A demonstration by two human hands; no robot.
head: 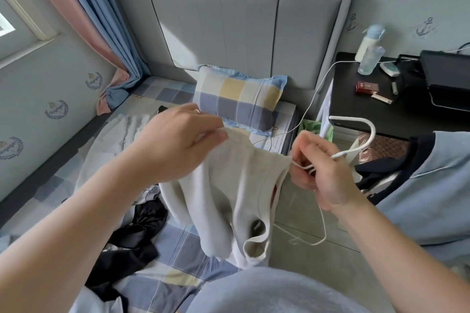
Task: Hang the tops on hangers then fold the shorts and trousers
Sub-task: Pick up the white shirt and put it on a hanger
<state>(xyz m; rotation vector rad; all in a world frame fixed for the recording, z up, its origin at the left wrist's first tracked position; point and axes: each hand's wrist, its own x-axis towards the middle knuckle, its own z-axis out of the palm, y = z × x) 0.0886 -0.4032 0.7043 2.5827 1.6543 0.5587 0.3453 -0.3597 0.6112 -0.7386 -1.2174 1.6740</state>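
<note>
A checked pillow [239, 99] lies on the bed [178, 249], by the grey headboard [229, 28] at 12 o'clock. Pink and blue curtains [96, 20] hang at 10 o'clock. At 2 o'clock a black table [343, 84] carries a bottle [367, 44], a red box [366, 87] and a white cable [314, 98].

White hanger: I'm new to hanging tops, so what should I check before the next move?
1. Left hand grips the white top at its upper edge: ok.
2. Right hand holds the white hanger below its hook: ok.
3. Hanger arm inside the top's opening: cannot tell, fabric hides it.
4. Top hanging flat and untwisted: not ok, it is bunched.
5. Hook apart from the charging cable: ok.
</note>
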